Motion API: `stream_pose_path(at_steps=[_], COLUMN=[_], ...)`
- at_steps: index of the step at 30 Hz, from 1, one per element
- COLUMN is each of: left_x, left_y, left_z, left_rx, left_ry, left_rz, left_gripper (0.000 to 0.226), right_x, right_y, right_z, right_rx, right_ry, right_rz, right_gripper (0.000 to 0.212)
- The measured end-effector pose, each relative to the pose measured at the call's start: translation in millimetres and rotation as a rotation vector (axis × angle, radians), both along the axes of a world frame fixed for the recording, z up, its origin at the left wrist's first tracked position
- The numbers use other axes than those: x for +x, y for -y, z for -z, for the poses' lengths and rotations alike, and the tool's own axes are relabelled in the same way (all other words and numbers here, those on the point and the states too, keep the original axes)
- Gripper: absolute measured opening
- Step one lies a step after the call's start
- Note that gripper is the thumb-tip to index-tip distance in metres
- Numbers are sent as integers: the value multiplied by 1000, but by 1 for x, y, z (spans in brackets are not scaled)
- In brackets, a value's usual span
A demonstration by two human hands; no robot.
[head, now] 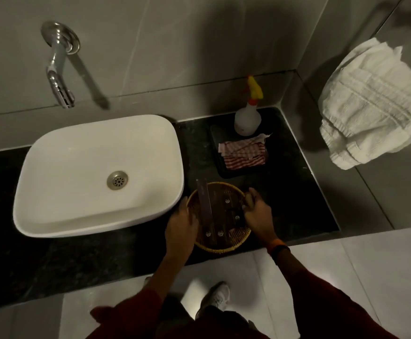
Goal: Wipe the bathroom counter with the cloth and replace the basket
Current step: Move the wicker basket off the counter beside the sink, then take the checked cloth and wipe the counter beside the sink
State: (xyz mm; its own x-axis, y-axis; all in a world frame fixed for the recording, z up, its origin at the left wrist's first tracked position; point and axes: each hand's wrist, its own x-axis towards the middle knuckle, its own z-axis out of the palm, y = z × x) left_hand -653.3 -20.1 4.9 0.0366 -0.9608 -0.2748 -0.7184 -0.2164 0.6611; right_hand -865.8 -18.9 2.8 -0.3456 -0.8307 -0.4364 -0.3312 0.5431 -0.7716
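Observation:
A round woven basket (224, 247) with several small dark packets and a long flat box sits on the black stone counter (292, 192), just right of the sink. My left hand (181, 225) grips the basket's left rim. My right hand (257, 214) grips its right rim. A folded red-and-white striped cloth (243, 152) lies on a dark tray (224, 171) behind the basket, untouched.
A white vessel sink (96, 174) fills the counter's left half, with a chrome wall spout (57, 69) above it. A spray bottle with a yellow trigger (247, 116) stands at the tray's back. A white towel (373, 106) hangs on the right wall.

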Motion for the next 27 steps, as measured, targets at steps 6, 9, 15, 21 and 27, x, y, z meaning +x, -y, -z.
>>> stream_pose_path(at_steps=[6,9,15,21,27], left_x=[-58,-92,-142,-148,-127], left_y=[-5,68,211,249,246], left_z=[-22,-28,15,45,19], left_rx=[-403,-222,-45,29,75], left_ry=[204,-46,160,225,-39], left_rz=[242,227,421,441,332], left_gripper=[62,53,64,40,34], right_x=[-38,-60,-93,-97,-83], right_y=[42,91,168,187,179], right_z=[1,-1,14,30,16], right_rx=[-132,-208,-53,8,-187], right_ry=[-9,-130,-317,-380,-144], right_rz=[146,91,-118,-155,68], right_gripper=[41,35,56,63,44])
